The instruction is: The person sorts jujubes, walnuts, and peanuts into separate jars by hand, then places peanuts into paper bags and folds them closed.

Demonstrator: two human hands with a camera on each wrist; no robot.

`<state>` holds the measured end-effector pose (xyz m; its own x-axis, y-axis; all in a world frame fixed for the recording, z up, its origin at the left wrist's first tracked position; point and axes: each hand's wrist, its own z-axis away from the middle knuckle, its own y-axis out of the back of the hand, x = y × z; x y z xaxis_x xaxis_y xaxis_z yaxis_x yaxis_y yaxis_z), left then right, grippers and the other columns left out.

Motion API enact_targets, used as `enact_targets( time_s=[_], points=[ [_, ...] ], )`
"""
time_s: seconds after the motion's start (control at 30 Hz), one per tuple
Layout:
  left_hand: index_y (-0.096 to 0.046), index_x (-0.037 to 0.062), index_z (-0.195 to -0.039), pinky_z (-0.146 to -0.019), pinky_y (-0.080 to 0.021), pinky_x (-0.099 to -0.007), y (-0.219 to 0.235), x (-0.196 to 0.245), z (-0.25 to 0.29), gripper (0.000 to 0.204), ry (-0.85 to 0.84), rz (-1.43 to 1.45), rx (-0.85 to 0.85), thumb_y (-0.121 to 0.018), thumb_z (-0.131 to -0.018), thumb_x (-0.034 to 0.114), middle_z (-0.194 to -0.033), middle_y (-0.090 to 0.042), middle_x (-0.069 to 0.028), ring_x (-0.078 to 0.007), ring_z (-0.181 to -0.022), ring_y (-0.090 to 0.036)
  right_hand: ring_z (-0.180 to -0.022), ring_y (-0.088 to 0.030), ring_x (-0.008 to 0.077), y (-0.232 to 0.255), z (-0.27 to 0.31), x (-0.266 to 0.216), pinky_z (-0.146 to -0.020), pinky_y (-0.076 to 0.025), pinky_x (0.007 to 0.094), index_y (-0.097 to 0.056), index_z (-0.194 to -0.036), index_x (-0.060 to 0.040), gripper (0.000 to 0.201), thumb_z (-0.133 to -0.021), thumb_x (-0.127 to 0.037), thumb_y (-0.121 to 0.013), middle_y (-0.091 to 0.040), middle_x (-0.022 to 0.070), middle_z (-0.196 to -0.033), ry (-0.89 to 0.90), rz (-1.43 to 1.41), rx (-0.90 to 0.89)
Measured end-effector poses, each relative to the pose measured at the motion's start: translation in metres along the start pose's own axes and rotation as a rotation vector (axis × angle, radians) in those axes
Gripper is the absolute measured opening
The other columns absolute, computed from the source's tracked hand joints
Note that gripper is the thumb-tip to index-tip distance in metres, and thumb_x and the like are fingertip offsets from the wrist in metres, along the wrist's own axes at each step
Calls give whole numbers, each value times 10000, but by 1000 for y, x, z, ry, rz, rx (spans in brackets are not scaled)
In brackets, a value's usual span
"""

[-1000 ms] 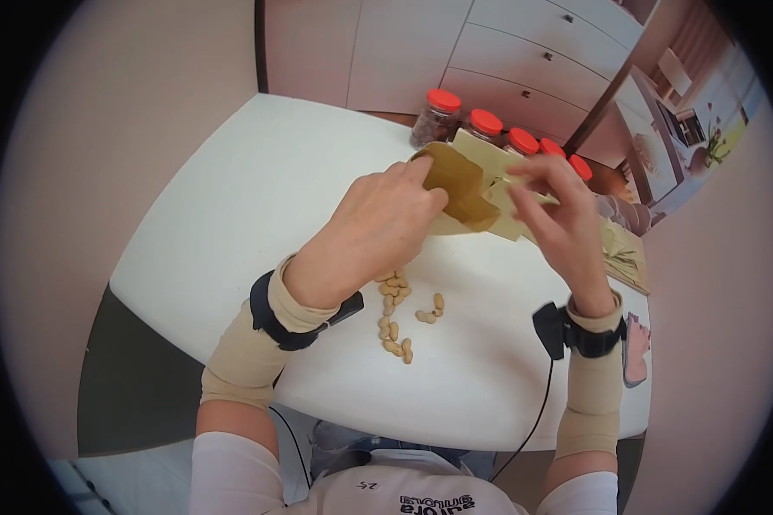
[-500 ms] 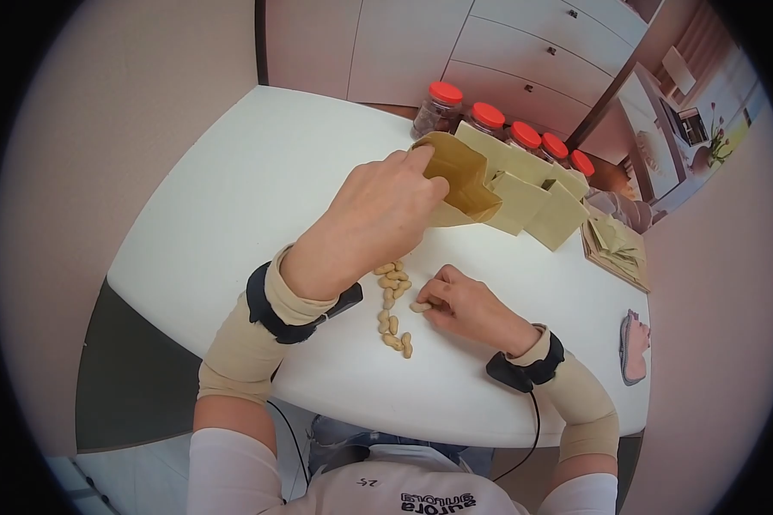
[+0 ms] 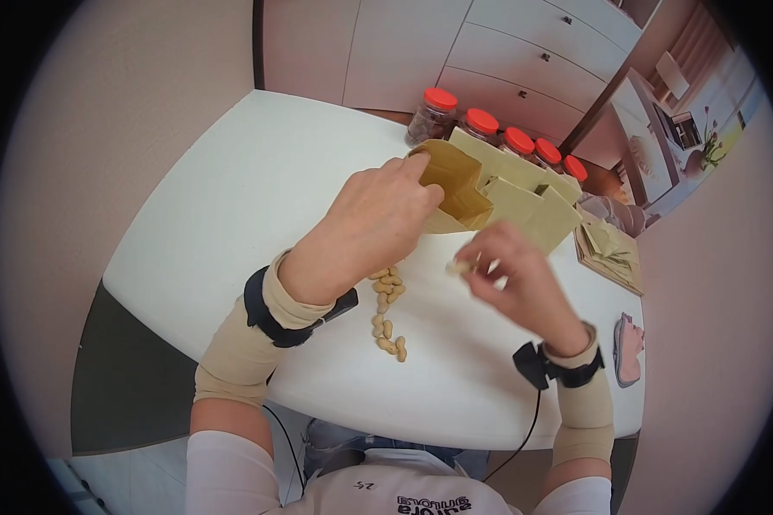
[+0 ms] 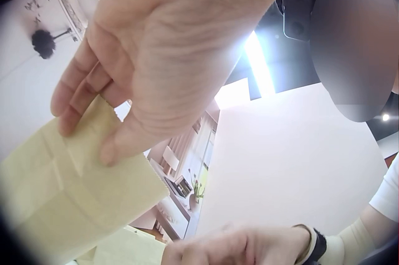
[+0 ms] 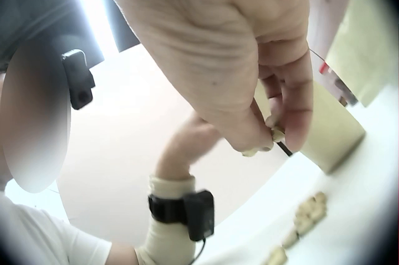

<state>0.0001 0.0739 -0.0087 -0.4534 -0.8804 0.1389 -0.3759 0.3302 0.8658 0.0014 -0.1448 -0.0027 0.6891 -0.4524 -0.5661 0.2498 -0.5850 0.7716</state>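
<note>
My left hand grips a tan paper bag by its rim, thumb on one side of the paper and fingers on the other. The bag's mouth gapes toward me; its bottom inside is hidden. In the left wrist view the thumb presses the pale paper. My right hand, just below and right of the bag, pinches unshelled peanuts between thumb and fingertips. The right wrist view shows pale shell poking out at the thumb tip. A short row of peanuts lies on the white table.
Other paper bags stand behind the held one. Jars with red lids line the back edge. At the right lie a stack of flat paper bags and a pink and grey pouch. A cable hangs from the right wrist.
My right hand went from beside the bag down to the loose peanuts right of the row, then rose with them toward the bag. My left hand keeps its grip on the bag.
</note>
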Motion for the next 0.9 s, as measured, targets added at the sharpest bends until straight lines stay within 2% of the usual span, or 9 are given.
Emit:
enact_targets(
  time_s=[0.13,0.33,0.43,0.47,0.5,0.53,0.57,0.67,0.9],
  points=[
    [-655,10,-846,-729,-531,-401,2,4,-1,72,-2,-4,-16,-616,-822,66,-1173,-598,-187,-308,-910,-624,-738,-610,160,18,-42,-13,-647,-548,273,-628,-1002,-44,180,-825,-32,-661,-542,73,-933,104,66,293],
    [-648,11,-834,-707,-527,-409,-2,-2,0,70,38,15,22,-604,-827,65,-1014,-603,-154,-309,-872,-618,-750,-612,135,18,-39,-14,-639,-560,257,-625,-1027,4,202,-828,-15,-653,-577,74,-969,141,14,406],
    [-644,6,-825,-685,-525,-405,-7,-8,1,75,-21,13,106,-600,-823,67,-965,-592,-142,-309,-844,-613,-674,-591,111,-1,-7,-9,-560,-518,243,-642,-1036,-39,240,-800,-19,-682,-589,58,-934,82,-64,124],
    [-644,4,-821,-686,-526,-403,-4,-6,1,77,-16,14,74,-601,-819,68,-984,-597,-149,-311,-851,-616,-691,-602,151,-11,2,-14,-571,-515,271,-651,-1081,-91,292,-794,-70,-704,-596,60,-977,-21,-114,-82],
    [-644,2,-816,-688,-526,-401,-2,-5,1,79,-18,16,42,-601,-816,68,-1004,-601,-155,-312,-857,-618,-724,-618,220,-23,10,-14,-634,-538,324,-607,-1207,-156,425,-796,-139,-714,-572,70,-1112,36,-5,-264],
    [-644,2,-816,-688,-526,-401,-2,-3,0,79,-17,23,43,-601,-816,68,-1004,-601,-155,-312,-857,-618,-845,-633,293,-35,16,-18,-713,-553,379,-512,-1331,-197,570,-798,-193,-715,-499,108,-1257,40,152,-481],
    [-644,2,-811,-690,-528,-398,-1,-3,0,78,-7,23,29,-604,-814,69,-1027,-605,-163,-312,-871,-622,-965,-629,330,-48,22,-19,-759,-560,405,-441,-1386,-183,631,-811,-185,-699,-439,157,-1313,89,197,-551],
    [-645,1,-803,-694,-530,-395,-3,-3,0,79,-6,7,30,-610,-811,71,-1057,-609,-174,-311,-888,-627,-1036,-603,364,-72,26,-14,-797,-560,412,-426,-1396,-143,623,-827,-170,-679,-426,199,-1315,143,145,-592],
    [-655,-2,-813,-703,-536,-390,-4,-4,0,87,-13,-8,54,-618,-817,76,-1098,-614,-184,-306,-893,-637,-832,-634,350,-93,21,7,-769,-530,412,-562,-1164,-36,322,-851,-92,-614,-486,184,-1154,125,29,-485]
  ],
)
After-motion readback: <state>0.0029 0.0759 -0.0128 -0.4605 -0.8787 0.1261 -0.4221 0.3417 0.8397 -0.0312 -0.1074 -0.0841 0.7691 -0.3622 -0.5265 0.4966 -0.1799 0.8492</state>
